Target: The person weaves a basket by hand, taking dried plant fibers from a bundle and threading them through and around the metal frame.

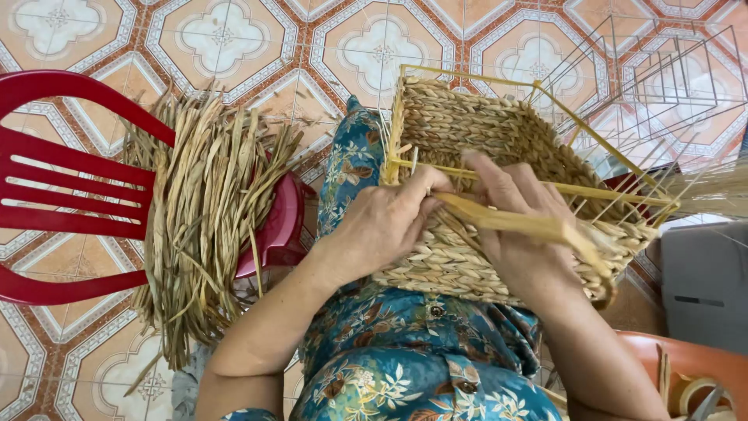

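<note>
Fingers of left hand pinch a flat yellow straw strand against the woven basket | right hand closed around the same strand, lying on the basket's side | basket rests on the lap, tilted | dried straw bundle draped over red plastic chair, left | wire frames on tiled floor, upper right

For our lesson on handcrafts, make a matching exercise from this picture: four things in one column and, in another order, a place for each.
Things:
1. woven basket
2. bundle of dried straw
3. red plastic chair
4. empty wire frames

Places:
A. on the tiled floor, top right
B. on the person's lap, under the left hand and right hand
C. draped over the chair seat
D. at the left edge

Pairs: 1-B, 2-C, 3-D, 4-A
</note>
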